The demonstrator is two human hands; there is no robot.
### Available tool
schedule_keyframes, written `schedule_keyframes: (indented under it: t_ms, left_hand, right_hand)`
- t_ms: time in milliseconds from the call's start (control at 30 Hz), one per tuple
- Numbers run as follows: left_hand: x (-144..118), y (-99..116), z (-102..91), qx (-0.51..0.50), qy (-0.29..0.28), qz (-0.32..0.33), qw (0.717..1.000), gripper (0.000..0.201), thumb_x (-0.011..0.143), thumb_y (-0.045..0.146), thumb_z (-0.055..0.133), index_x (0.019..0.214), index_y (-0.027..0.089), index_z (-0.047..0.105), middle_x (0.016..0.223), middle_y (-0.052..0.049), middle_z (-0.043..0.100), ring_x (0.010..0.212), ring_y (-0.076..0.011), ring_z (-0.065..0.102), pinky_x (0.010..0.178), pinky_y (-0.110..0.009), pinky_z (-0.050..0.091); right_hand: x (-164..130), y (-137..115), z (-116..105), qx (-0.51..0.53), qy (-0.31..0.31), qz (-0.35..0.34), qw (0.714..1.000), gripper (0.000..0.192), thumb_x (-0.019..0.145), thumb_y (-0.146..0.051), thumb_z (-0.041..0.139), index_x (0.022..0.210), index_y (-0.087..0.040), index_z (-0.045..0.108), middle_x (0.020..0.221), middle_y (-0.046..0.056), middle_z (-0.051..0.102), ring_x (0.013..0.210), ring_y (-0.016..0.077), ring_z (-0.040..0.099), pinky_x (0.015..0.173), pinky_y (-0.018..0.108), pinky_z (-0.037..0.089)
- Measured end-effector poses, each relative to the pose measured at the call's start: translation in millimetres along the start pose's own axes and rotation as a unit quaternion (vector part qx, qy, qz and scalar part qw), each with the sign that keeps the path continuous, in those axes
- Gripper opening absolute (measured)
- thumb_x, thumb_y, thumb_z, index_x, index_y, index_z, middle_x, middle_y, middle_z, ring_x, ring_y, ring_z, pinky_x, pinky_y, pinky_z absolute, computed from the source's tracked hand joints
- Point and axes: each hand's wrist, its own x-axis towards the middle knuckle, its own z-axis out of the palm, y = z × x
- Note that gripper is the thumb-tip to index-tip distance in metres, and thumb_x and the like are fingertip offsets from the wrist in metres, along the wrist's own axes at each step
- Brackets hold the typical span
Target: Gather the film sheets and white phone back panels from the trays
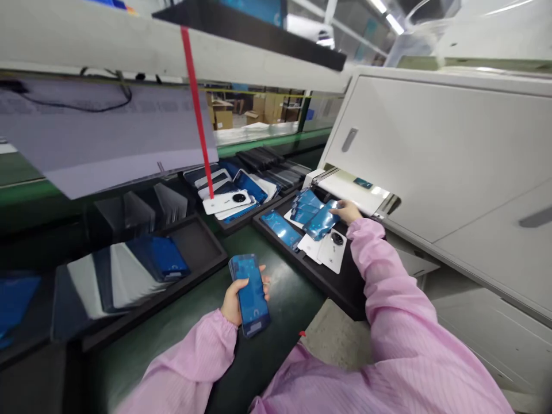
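Head view: left hand [233, 299] grips blue-filmed phone panel [250, 294] above the green bench [284, 287], fingers wrapped round its edges, thumb across the face. Right hand [346, 211] reaches into black tray [345, 284] beside white machine [452, 161], fingertips pinching a second blue panel [321, 221] lying over white back covers [330, 250].

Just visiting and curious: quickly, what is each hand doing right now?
Left hand: closed around a blue rectangular phone panel.
Right hand: gripping a blue film-covered panel over the black tray.
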Motion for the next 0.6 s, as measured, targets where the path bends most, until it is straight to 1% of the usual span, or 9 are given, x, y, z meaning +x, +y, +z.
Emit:
schedule_keyframes:
  t_ms: [67, 133, 200, 233, 333, 400, 467, 500, 600]
  left_hand:
    - [1.3, 2.9, -2.3, -0.009, 0.005, 0.002, 1.0, 0.054, 0.069, 0.031, 0.057, 0.12, 0.013, 0.053, 0.092, -0.008, 0.062, 0.074, -0.0177, 0.057, 0.066, -0.033, 0.046]
    - [2.4, 4.1, -3.7, -0.016, 0.01, 0.001, 1.0, 0.054, 0.069, 0.031, 0.057, 0.12, 0.012, 0.053, 0.093, -0.009, 0.062, 0.076, -0.0186, 0.058, 0.066, -0.033, 0.046]
    - [2.4, 4.2, -3.1, -0.017, 0.012, -0.004, 1.0, 0.055, 0.069, 0.032, 0.058, 0.12, 0.011, 0.053, 0.095, -0.011, 0.063, 0.077, -0.0195, 0.058, 0.066, -0.033, 0.046]
    - [1.9, 4.1, -2.2, -0.016, 0.012, -0.006, 1.0, 0.056, 0.069, 0.033, 0.059, 0.12, 0.011, 0.053, 0.097, -0.011, 0.064, 0.077, -0.0198, 0.059, 0.066, -0.033, 0.046]
    - [-1.2, 4.5, 0.7, -0.013, 0.015, -0.012, 1.0, 0.056, 0.068, 0.035, 0.062, 0.119, 0.013, 0.053, 0.099, -0.012, 0.066, 0.078, -0.0201, 0.061, 0.066, -0.033, 0.047]
    - [-3.5, 5.2, 0.5, -0.008, 0.023, -0.025, 0.999, 0.053, 0.069, 0.039, 0.062, 0.116, 0.013, 0.055, 0.093, -0.011, 0.068, 0.075, -0.0211, 0.063, 0.064, -0.033, 0.047]
    - [-5.0, 5.8, -2.6, 0.0, 0.034, -0.046, 0.998, 0.05, 0.071, 0.044, 0.061, 0.11, 0.013, 0.058, 0.086, -0.011, 0.069, 0.069, -0.0234, 0.065, 0.06, -0.034, 0.047]
    - [-5.4, 6.1, -4.8, 0.004, 0.039, -0.055, 0.998, 0.048, 0.072, 0.046, 0.06, 0.107, 0.013, 0.06, 0.082, -0.011, 0.07, 0.066, -0.0245, 0.065, 0.059, -0.034, 0.047]
    - [-5.5, 6.3, -10.9, 0.01, 0.052, -0.066, 0.996, 0.044, 0.074, 0.047, 0.059, 0.099, 0.011, 0.063, 0.079, -0.012, 0.071, 0.065, -0.0255, 0.066, 0.062, -0.037, 0.048]
  right_hand:
    - [-13.0, -11.5, -11.5, 0.07, 0.008, -0.03, 0.997, 0.028, 0.088, -0.033, 0.057, 0.109, -0.016, 0.056, 0.109, 0.007, 0.059, 0.096, 0.0192, 0.059, 0.085, 0.041, 0.05]
    - [-32.9, -26.4, -22.4, 0.148, 0.003, -0.074, 0.986, 0.019, 0.082, -0.036, 0.062, 0.097, -0.024, 0.058, 0.099, 0.003, 0.062, 0.091, 0.0186, 0.059, 0.087, 0.04, 0.049]
    - [-58.1, -43.6, -25.1, 0.219, -0.031, -0.115, 0.968, 0.022, 0.077, -0.041, 0.066, 0.094, -0.03, 0.057, 0.094, 0.0, 0.063, 0.088, 0.0182, 0.061, 0.085, 0.039, 0.051]
    - [-71.3, -52.6, -21.8, 0.244, -0.057, -0.13, 0.959, 0.027, 0.074, -0.044, 0.068, 0.094, -0.029, 0.056, 0.093, 0.0, 0.064, 0.086, 0.0185, 0.062, 0.083, 0.039, 0.052]
    - [-104.5, -76.4, 4.9, 0.315, -0.171, -0.135, 0.924, 0.036, 0.067, -0.044, 0.074, 0.091, -0.022, 0.058, 0.087, 0.002, 0.067, 0.076, 0.0181, 0.065, 0.072, 0.037, 0.055]
    - [-118.0, -86.8, 28.9, 0.402, -0.296, -0.08, 0.863, 0.033, 0.065, -0.036, 0.078, 0.086, -0.018, 0.059, 0.08, 0.002, 0.068, 0.069, 0.0155, 0.066, 0.069, 0.032, 0.056]
    - [-125.5, -92.3, 50.7, 0.446, -0.375, -0.022, 0.812, 0.032, 0.063, -0.029, 0.08, 0.083, -0.016, 0.06, 0.076, 0.001, 0.069, 0.065, 0.0134, 0.066, 0.065, 0.027, 0.056]
    - [-128.0, -93.7, 59.9, 0.449, -0.393, -0.004, 0.802, 0.032, 0.062, -0.028, 0.081, 0.083, -0.015, 0.06, 0.074, 0.001, 0.069, 0.065, 0.0131, 0.066, 0.064, 0.026, 0.056]
    - [-133.3, -96.5, 79.5, 0.441, -0.414, 0.015, 0.796, 0.033, 0.06, -0.025, 0.082, 0.083, -0.014, 0.061, 0.073, 0.002, 0.069, 0.065, 0.0135, 0.067, 0.062, 0.025, 0.057]
